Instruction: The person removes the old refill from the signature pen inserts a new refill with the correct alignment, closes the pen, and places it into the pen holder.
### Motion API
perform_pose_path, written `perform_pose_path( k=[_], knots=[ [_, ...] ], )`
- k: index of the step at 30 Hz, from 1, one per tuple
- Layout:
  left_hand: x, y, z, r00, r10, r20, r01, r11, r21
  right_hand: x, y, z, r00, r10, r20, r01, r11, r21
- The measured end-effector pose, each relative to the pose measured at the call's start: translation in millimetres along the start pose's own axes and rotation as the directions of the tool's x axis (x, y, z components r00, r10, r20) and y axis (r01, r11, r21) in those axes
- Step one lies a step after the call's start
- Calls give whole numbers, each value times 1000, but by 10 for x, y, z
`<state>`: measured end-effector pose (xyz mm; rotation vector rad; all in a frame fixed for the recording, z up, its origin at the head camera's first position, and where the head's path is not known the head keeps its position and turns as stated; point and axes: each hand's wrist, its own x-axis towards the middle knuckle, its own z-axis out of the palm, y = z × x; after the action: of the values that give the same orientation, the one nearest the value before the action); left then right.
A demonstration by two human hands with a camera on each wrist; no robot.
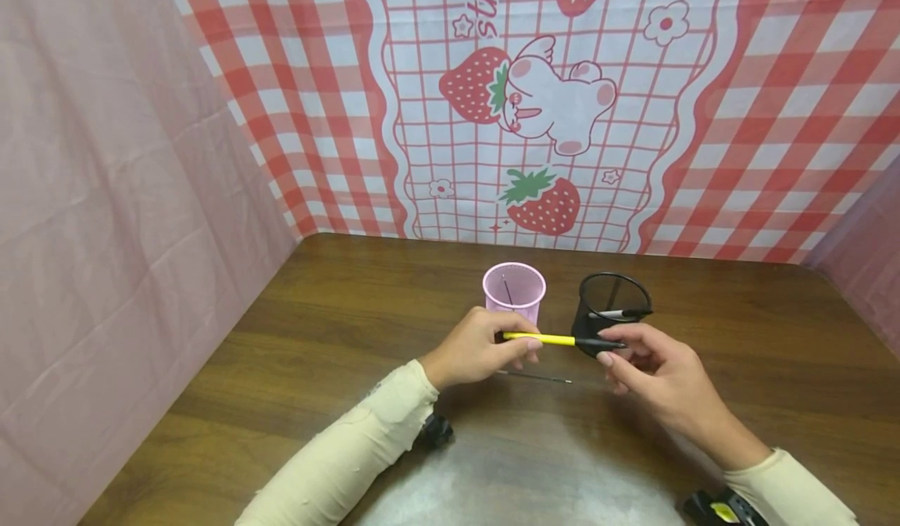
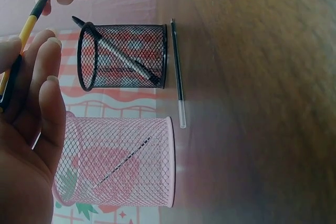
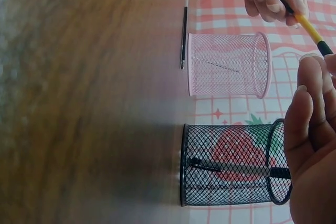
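A yellow pen with a black grip section (image 1: pixel 555 340) is held level above the table, between both hands. My left hand (image 1: pixel 478 348) pinches its yellow barrel near the rear end, thumb against fingers. At the other end, my right hand (image 1: pixel 678 381) pinches the black tip between thumb and fingertips. Below the pen, a thin ink refill (image 2: pixel 177 69) lies on the table. Just behind the left hand stands a pink mesh pen cup (image 1: pixel 538 307) with a thin dark refill (image 3: pixel 216 65) leaning inside. Behind the right hand, a black mesh pen cup (image 3: pixel 231 198) contains a black-and-white pen (image 2: pixel 123 55).
The brown wooden table (image 1: pixel 316 330) runs back to a red-and-white checked cloth (image 1: pixel 309 119) with strawberry prints. A pink cloth (image 1: pixel 126 221) hangs along the left side, and another (image 1: pixel 868 276) hangs on the right.
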<state>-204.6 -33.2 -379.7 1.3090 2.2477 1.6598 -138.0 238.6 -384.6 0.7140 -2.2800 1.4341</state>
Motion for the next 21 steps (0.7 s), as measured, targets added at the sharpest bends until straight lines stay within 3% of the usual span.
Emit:
perform_pose_path(
  k=[21],
  knots=[
    [11,12,-11,1000,15,10,-15,1000,0,4,-22,9,1000,30,2,-30,998,-54]
  ],
)
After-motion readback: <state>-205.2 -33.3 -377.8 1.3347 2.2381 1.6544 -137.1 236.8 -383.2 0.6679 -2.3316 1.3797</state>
